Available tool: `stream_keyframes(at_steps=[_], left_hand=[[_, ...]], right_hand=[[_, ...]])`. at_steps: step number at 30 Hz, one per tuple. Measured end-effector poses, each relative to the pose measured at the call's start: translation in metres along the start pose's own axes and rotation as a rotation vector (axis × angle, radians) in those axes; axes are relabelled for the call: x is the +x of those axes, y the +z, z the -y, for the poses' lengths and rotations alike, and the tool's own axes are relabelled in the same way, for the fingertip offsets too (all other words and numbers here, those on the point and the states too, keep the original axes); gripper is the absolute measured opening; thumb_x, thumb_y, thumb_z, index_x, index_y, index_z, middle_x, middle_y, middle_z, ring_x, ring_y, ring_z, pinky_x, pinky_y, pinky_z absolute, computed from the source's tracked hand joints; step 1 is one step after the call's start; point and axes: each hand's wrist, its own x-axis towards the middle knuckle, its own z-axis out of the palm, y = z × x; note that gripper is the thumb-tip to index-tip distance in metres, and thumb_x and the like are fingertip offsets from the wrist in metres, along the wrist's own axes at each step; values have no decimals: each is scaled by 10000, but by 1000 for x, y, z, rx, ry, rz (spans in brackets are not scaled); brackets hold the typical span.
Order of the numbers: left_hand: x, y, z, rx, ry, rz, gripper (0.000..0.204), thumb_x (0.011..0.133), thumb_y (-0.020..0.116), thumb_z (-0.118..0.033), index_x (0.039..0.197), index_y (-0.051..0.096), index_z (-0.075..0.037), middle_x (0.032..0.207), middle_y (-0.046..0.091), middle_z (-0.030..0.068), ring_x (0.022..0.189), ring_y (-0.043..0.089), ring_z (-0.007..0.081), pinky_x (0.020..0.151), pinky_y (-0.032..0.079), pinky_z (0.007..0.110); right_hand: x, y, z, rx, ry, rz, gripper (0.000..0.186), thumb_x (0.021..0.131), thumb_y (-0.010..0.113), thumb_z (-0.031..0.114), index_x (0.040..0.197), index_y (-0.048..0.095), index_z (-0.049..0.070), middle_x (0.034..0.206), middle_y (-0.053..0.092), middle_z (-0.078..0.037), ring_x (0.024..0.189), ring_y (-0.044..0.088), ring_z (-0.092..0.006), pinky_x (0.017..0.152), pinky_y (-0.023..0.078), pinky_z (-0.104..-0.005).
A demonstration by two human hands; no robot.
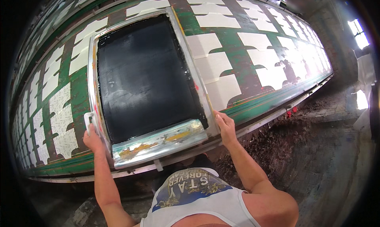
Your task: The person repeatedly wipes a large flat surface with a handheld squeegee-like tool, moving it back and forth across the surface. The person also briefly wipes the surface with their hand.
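A large screen printing frame (187, 61) with a metal rim and a dark, nearly black mesh (144, 74) lies over the long green table in front of me. Its near end is a bare metal strip smeared with yellow and orange paint. My left hand (94, 140) is closed at the frame's near left side, on a white loop-shaped handle (88, 120). Around the right rim, near the lower corner, my right hand (225, 126) is closed with the thumb on top. The frame hides the fabric beneath it.
White cut fabric pieces (217, 65) lie in rows along the green printing table (245, 104). Pieces at the left (63, 124) carry a fine printed pattern. A metal rail (273, 115) edges the table's near side. Dark, dirty floor (273, 156) spreads at the right.
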Motion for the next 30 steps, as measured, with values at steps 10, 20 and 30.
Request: stream_keyframes(at_steps=[10, 20, 30], left_hand=[[-183, 157, -60, -96, -41, 23, 337, 1085, 735, -262, 1068, 768, 73, 917, 775, 101, 819, 680, 160, 759, 556, 364], [-242, 209, -87, -87, -32, 22, 342, 1075, 743, -266, 1045, 776, 74, 890, 772, 91, 794, 664, 140, 737, 544, 354], [-251, 223, -72, 98, 54, -20, 426, 1057, 735, -358, 953, 782, 53, 755, 729, 147, 735, 646, 200, 725, 520, 449]], right_hand=[[79, -196, -33, 13, 65, -29, 498, 1074, 743, 293, 1411, 715, -72, 1228, 768, -98, 1108, 669, -155, 1002, 520, -328], [107, -266, -54, 30, 93, -64, 493, 1058, 744, 274, 1421, 721, -58, 1340, 756, -140, 1238, 669, -210, 1100, 497, -370], [114, -292, -59, -9, 71, -27, 488, 1089, 706, 242, 1471, 691, -61, 1380, 737, -155, 1231, 677, -232, 1096, 509, -366]])
